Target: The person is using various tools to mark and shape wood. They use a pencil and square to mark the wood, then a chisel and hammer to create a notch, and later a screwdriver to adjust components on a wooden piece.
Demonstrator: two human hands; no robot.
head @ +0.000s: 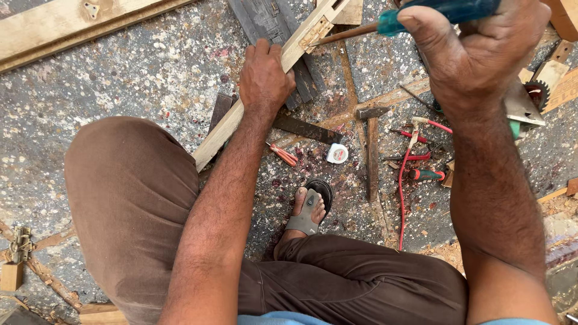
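The left hand lies palm down, fingers curled over a long pale wooden strip, pressing it against the speckled stone floor. The right hand is closed in a tight fist around the translucent blue-green handle of one screwdriver, whose metal shaft slants down to a small metal fitting at the strip's upper end.

The strip runs diagonally from beside the brown-trousered knee to the top edge, crossing dark grey planks. On the floor lie one hammer with a wooden handle, one small white tape measure, one orange-handled tool and red-handled pliers. One foot in a grey sandal rests between the legs.
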